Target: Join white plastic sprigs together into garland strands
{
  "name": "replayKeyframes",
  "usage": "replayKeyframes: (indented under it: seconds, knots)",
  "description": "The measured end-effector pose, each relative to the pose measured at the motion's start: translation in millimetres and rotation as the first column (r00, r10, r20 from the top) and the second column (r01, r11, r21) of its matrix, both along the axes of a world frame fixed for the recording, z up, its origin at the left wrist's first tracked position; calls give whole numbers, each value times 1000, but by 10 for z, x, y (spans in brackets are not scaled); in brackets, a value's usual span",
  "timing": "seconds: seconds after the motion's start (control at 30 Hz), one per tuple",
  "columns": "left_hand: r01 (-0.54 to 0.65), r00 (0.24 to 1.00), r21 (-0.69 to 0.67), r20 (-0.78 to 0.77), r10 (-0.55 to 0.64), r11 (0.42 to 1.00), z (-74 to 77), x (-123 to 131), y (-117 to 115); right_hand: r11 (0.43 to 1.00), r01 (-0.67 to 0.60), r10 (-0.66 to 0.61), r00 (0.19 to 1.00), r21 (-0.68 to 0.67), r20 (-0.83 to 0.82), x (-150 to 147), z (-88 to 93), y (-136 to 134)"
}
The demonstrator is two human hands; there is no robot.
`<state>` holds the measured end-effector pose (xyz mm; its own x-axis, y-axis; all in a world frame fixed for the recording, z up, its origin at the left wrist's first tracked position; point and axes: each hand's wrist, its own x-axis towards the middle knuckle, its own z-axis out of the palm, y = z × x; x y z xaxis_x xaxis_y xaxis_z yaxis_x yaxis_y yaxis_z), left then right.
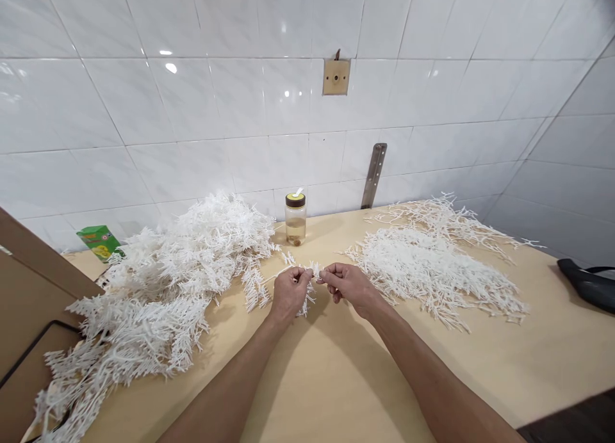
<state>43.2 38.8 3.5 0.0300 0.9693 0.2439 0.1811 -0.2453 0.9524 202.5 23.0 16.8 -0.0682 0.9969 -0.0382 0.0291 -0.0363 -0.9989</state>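
Note:
My left hand (290, 294) is closed around a white branched plastic sprig (310, 291), thumb pressed against the fingers. Small white twigs stick out above and below that grip. Facing it, my right hand (350, 285) pinches the sprig's other side between thumb and forefinger. The fingertips of both hands nearly meet over the table. A big heap of white branched sprigs (192, 270) spreads to the left, some reaching close to my left hand. To the right lies a flatter pile of white separate twigs (427, 270).
Behind my hands stands a clear jar (295, 222) with a dark lid and some liquid. A green box (100, 241) sits at the back left, near a brown carton (38, 289). A metal strip (373, 177) leans on the tiled wall. A black object (589, 283) lies far right.

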Motion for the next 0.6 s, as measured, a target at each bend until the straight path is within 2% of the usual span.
replayKeyframes:
  seconds: [0.17,0.3,0.47,0.6]
  knots:
    - [20,998,-32,67,-18,999,-48,-9,46,1000,9,-9,999,8,52,-12,-68,19]
    - [41,992,-110,126,-27,993,-87,-8,68,997,23,-33,992,77,126,-49,-90,15]
    - [44,981,-163,193,-12,986,-97,15,78,960,-168,110,962,222,251,-70,47,-99]
    - [-55,975,-139,207,84,989,-54,-48,120,925,-279,213,943,259,256,-70,140,-184]
